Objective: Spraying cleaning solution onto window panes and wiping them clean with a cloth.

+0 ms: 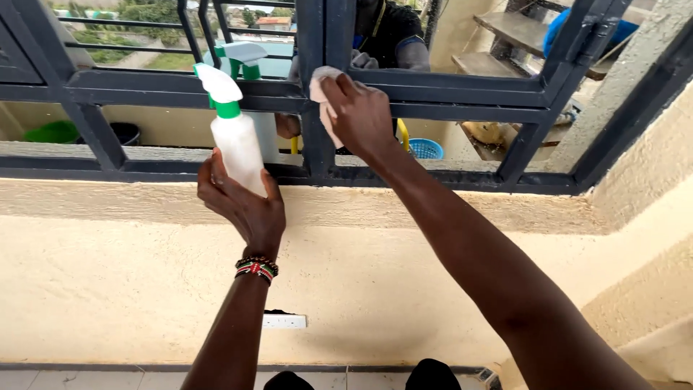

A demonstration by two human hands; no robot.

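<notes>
**Cloth on the window frame, spray bottle held below**

Centre frame, the right hand [361,115] presses a pale cloth [323,90] against the dark metal window frame [433,97]. Left of centre, the left hand [242,202] grips a white spray bottle [234,137] with green collar, upright.

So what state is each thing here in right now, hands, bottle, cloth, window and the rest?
Left hand: closed around the spray bottle.
Spray bottle: upright, held up near the window frame, nozzle pointing left.
Right hand: pressing the cloth to the frame.
Cloth: bunched, against the dark bar.
Window frame: dark metal, glass reflecting the person.
Beaded bracelet: on the left wrist.
Wall socket: nothing plugged in.
</notes>
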